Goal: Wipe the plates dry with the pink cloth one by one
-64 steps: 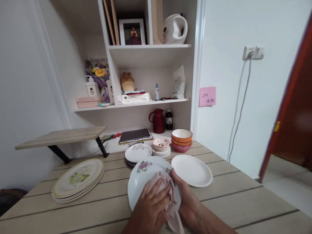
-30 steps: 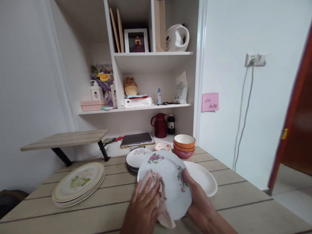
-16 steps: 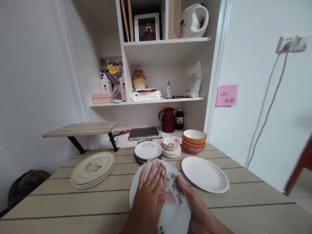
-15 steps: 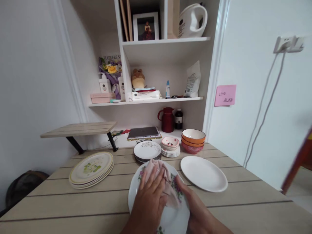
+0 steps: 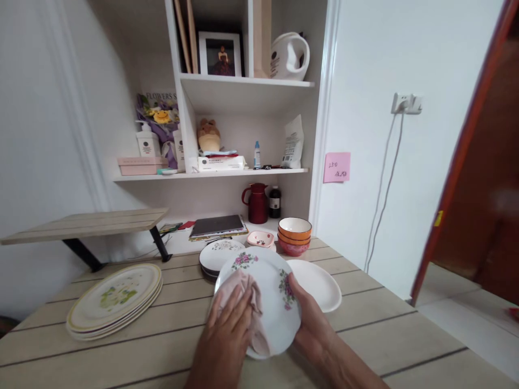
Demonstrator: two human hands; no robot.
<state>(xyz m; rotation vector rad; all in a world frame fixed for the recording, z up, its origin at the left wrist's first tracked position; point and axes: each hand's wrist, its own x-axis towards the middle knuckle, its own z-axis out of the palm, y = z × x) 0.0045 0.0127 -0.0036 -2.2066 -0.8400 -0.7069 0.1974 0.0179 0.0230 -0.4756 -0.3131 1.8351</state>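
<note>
The right hand [image 5: 308, 324] grasps the tilted floral plate [image 5: 265, 294] at its rim, while the left hand [image 5: 229, 329] presses a pink cloth [image 5: 247, 302] flat under spread fingers [image 5: 239, 308].

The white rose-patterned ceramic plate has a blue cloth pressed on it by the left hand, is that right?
Not quite: the head view shows a pink fabric cloth, not blue, under the left hand on the white rose-patterned ceramic plate.

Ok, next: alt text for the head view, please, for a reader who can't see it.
A person's left hand presses a pink cloth against a flowered plate, which the right hand grips by its rim, tilted over a wooden table. A stack of yellow-rimmed plates lies to the left, a plain white plate and orange bowls behind.
</note>
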